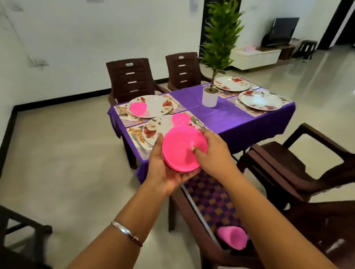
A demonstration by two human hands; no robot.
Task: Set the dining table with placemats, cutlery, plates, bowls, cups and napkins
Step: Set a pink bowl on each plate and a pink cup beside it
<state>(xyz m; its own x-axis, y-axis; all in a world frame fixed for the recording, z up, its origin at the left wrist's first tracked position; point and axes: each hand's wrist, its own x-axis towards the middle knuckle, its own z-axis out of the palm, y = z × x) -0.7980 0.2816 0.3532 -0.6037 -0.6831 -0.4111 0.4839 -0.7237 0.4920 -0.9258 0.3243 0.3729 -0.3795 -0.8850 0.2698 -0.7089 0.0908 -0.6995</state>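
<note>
A stack of bright pink plastic bowls (182, 151) is sitting upright in mid-air just short of the desk (228, 117), which is wearing a purple cloth. Four floral placemats are lying at its corners, each carrying a white plate with red flowers (261, 100). One pink bowl (138, 108) is resting on the far-left plate (153, 106), another (180, 119) on the near-left plate. Cutlery (197, 122) is lying beside that near plate. A pink cup (232, 236) is lying tipped on a chair seat.

The bowls (182, 151) are bright pink. A purple cloth (229, 115) covers the counter. White plates (261, 100) carry red flowers.
</note>
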